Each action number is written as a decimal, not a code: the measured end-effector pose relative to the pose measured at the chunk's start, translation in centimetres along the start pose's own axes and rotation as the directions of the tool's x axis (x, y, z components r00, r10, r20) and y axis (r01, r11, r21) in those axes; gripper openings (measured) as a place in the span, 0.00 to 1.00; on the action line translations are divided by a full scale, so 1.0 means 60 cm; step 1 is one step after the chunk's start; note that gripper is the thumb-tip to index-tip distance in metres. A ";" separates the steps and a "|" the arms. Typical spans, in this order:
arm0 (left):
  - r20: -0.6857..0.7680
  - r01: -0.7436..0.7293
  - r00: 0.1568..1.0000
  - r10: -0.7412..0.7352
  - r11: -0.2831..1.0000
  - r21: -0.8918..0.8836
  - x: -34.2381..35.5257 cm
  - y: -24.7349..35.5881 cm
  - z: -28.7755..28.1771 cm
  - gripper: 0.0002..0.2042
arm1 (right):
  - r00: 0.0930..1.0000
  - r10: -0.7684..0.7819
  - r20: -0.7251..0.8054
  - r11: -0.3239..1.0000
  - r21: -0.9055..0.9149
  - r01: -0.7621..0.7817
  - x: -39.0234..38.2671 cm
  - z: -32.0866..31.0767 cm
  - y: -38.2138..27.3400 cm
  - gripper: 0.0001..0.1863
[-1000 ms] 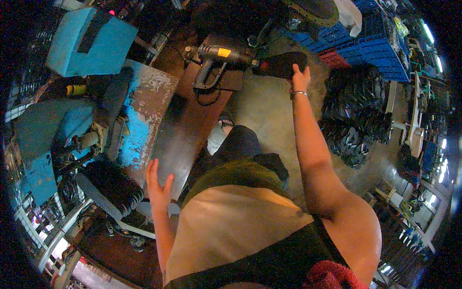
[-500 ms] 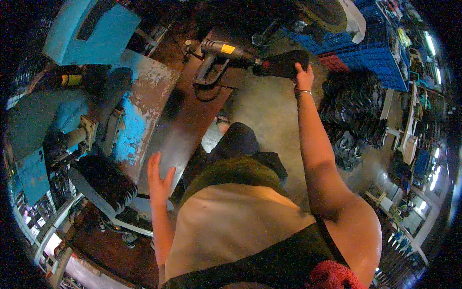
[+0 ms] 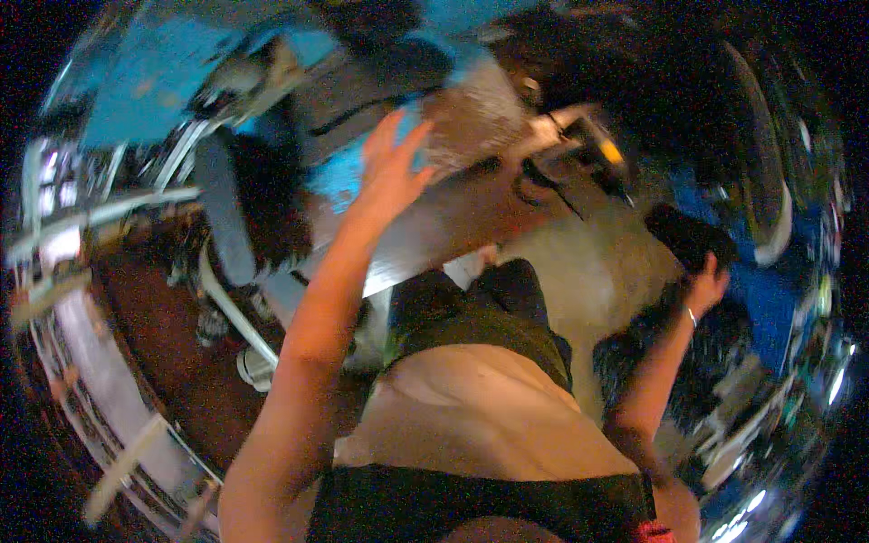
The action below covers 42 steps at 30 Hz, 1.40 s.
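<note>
My left hand (image 3: 396, 172) is raised with its fingers spread, holding nothing, above the edge of a bench with worn blue and brown paint (image 3: 471, 118). At the right, my right hand (image 3: 706, 288) is closed on the near end of a black shoe sole (image 3: 690, 237). A dark heat gun (image 3: 593, 145) with a yellow label rests on the bench's far right part. Its nozzle points toward the sole, with a gap between them. Motion blur smears much of the view, and the right fingers are partly hidden by the sole.
Blue machinery (image 3: 154, 81) fills the far left. A pile of dark pieces (image 3: 715, 339) lies on the floor at right, close to a blue crate (image 3: 769, 308). Beside my left forearm stands a stack of dark soles (image 3: 258, 208). A brown floor area (image 3: 154, 308) spreads at left.
The whole view has swung, shifting the bench and heat gun to the right. My left hand has risen over the bench edge. My right hand still grips the sole, now farther from the nozzle.
</note>
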<state>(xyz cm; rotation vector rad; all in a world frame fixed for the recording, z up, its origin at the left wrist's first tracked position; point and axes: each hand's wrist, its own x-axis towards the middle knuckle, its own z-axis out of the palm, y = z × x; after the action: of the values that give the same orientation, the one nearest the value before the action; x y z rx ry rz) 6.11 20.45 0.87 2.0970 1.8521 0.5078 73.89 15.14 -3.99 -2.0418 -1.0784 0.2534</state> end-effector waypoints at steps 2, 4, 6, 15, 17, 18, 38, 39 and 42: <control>-0.048 0.010 0.999 -0.005 0.994 0.111 0.094 -0.027 0.003 0.40 | 0.996 0.085 -0.038 0.969 0.236 -0.074 0.003 0.011 -0.090 0.29; -0.045 0.009 0.999 0.005 0.949 0.314 0.167 -0.054 -0.003 0.41 | 0.999 0.026 0.034 0.970 0.241 -0.033 -0.004 0.038 -0.198 0.30; 0.112 0.083 0.983 -0.148 0.891 0.447 0.212 -0.074 -0.022 0.41 | 0.982 -0.164 0.088 0.983 0.101 0.155 -0.028 0.074 -0.322 0.23; 0.216 -0.139 0.972 0.097 0.972 0.189 0.029 -0.002 0.068 0.41 | 0.684 -0.235 0.690 0.750 0.577 -0.323 -0.239 0.508 -0.747 0.20; 0.251 -0.030 0.968 0.008 0.996 0.081 -0.047 -0.022 0.066 0.44 | 0.596 -0.231 0.769 0.730 0.542 -0.417 -0.264 0.594 -0.763 0.21; 0.192 0.031 0.981 -0.038 0.999 0.037 -0.079 -0.036 0.064 0.46 | 0.566 -0.215 0.796 0.740 0.511 -0.437 -0.268 0.629 -0.765 0.22; -0.733 0.435 0.501 -0.461 0.866 -0.247 -0.403 -0.040 -0.249 0.42 | 0.508 -0.034 0.860 0.803 0.327 -0.498 -0.267 0.713 -0.738 0.32; -0.739 0.493 0.467 -0.486 0.837 -0.239 -0.392 -0.055 -0.268 0.42 | 0.492 -0.103 0.864 0.774 0.380 -0.506 -0.264 0.714 -0.734 0.31; -0.678 0.572 0.407 -0.612 0.749 -0.333 -0.339 -0.094 -0.308 0.39 | 0.486 -0.110 0.867 0.811 0.361 -0.461 -0.250 0.737 -0.712 0.32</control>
<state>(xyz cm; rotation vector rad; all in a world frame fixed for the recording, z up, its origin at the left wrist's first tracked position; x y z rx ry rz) -9.38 0.76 13.53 1.0056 2.7989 1.3530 16.55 41.94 -4.95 -1.4022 -1.1154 1.6872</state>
